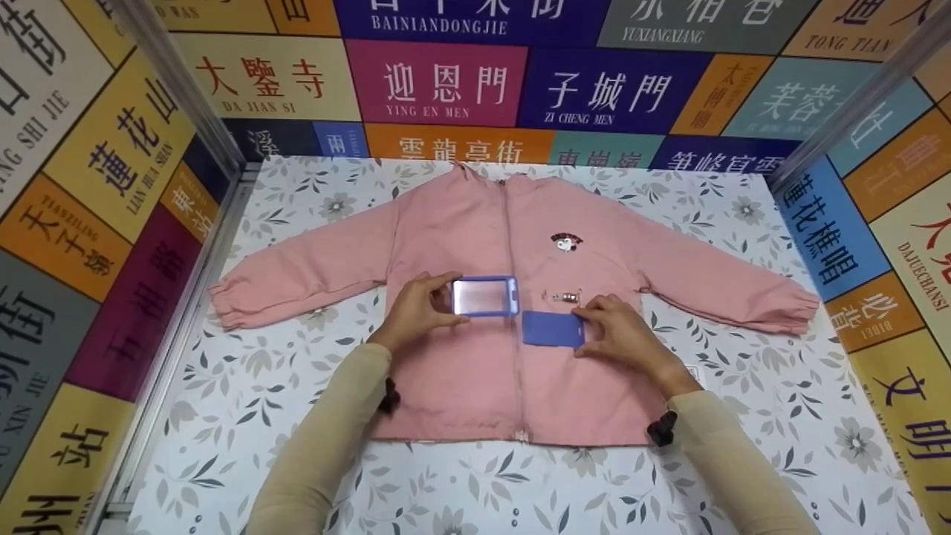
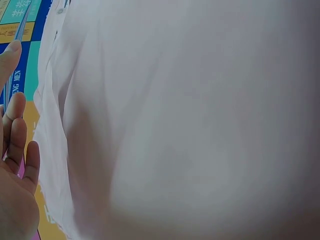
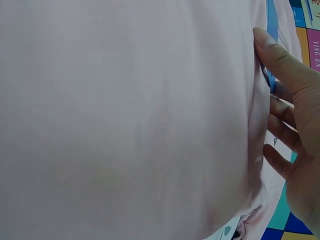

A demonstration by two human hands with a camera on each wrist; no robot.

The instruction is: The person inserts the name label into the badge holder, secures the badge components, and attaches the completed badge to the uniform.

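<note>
A pink zip-up jacket (image 1: 461, 371) lies spread face up, sleeves stretched out to both sides. Over its zipper, my left hand (image 1: 421, 306) pinches the left end of a blue-framed badge holder (image 1: 483, 297) with a see-through window. My right hand (image 1: 618, 334) pinches the right edge of a flat blue card-like panel (image 1: 551, 329), thumb below and fingers above. This panel is lower and to the right of the holder, apart from it. Just above it, a small metal clip (image 1: 570, 296) shows on the jacket. Pink fabric (image 3: 125, 120) fills most of both wrist views.
A cartoon patch (image 1: 567, 242) marks the jacket's chest. Underneath is a white tabletop (image 1: 245, 416) with a grey leaf pattern. Colourful panels (image 1: 438, 85) printed with large characters stand at the back and both sides, joined by metal corner posts (image 1: 197, 89).
</note>
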